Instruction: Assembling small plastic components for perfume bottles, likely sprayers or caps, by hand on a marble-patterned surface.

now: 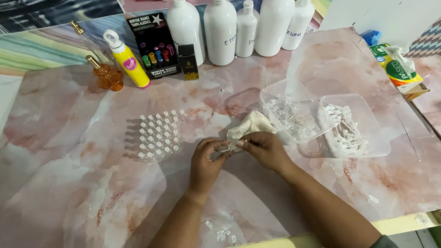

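Scraps of white label (pixel 222 234) lie nearest, a small scatter on the table edge at 6 o'clock; too small for me to count.

Both hands meet mid-table. Left hand (pixel 205 161) and right hand (pixel 264 149) pinch one small clear vial (pixel 227 148) between them, fingertips closed on it from either side. The vial lies roughly level, bridging the two grips, left fingers on its left end, right fingers on its right end. Cap or bare neck, I can't tell.

One white cloth (pixel 250 125) is bunched just past the right hand at 12 o'clock, touching its knuckles.

At 10 o'clock from the hands is a block of upright white-capped vials (pixel 158 136), about five columns by seven or eight rows; exact count unclear.

At 2 o'clock I see two clear plastic trays side by side: the nearer tray (pixel 275 94) holds loose clear vials, the right tray (pixel 376 138) holds white caps. Neither is countable.

The far edge, 11 to 1 o'clock, has five white bottles (pixel 220 32), one black card of coloured roll-ons (pixel 155 46), one small black box (pixel 188 62), one yellow bottle (pixel 128 59) and two amber glass bottles (pixel 108 76).

One green tissue pack (pixel 397 69) sits at 2 o'clock, far right.
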